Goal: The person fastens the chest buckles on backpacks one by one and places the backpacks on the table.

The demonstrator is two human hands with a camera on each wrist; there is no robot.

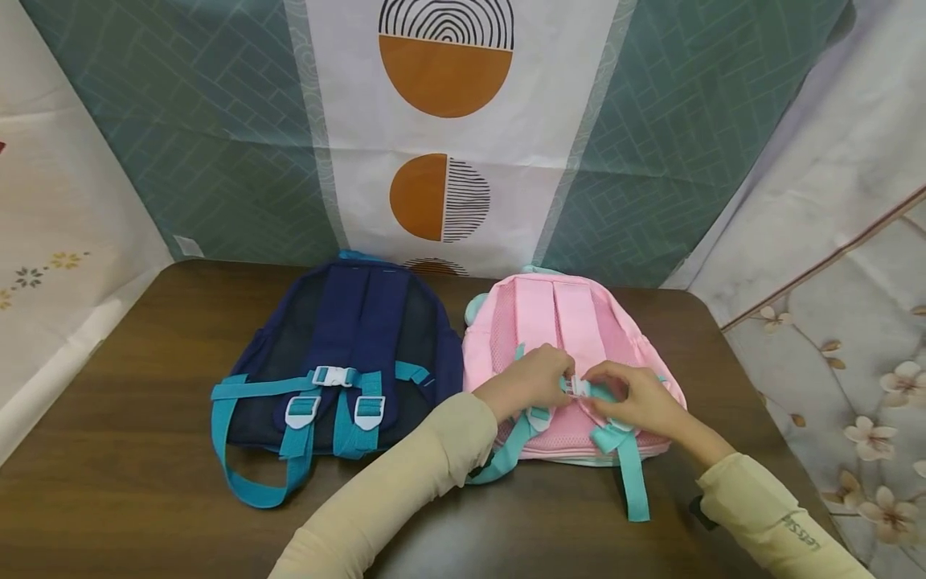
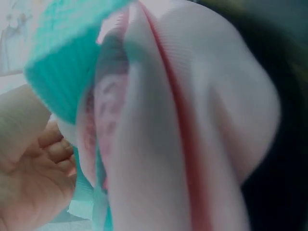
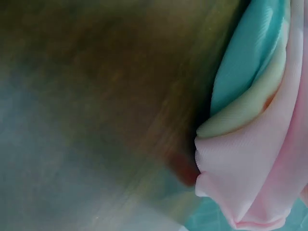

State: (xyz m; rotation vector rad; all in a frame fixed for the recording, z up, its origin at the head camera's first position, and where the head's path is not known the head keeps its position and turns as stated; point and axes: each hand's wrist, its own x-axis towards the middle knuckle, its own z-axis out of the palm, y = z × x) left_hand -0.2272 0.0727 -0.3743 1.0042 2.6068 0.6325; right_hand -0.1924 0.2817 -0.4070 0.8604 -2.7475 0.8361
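Observation:
A pink backpack (image 1: 521,305) with mint-green straps lies with its shoulder straps facing up, at right of centre in the head view. Over the shoulder straps sits a white buckle (image 1: 576,387) on a mint chest strap. My left hand (image 1: 531,376) pinches the buckle's left side, and my right hand (image 1: 642,396) pinches its right side and strap. Fingers partly hide the buckle, so whether its halves are joined cannot be told. Pink fabric (image 2: 149,130) fills much of the left wrist view, with a hand at its left. The right wrist view shows the bag's pink side (image 3: 240,168).
Left of the pink bag, touching it, lies a navy backpack (image 1: 427,322) with teal straps and a fastened white buckle (image 1: 334,376). Both are on a brown wooden table (image 1: 130,418). A loose mint strap end (image 1: 634,486) hangs toward the front. Patterned cloth (image 1: 231,145) hangs behind.

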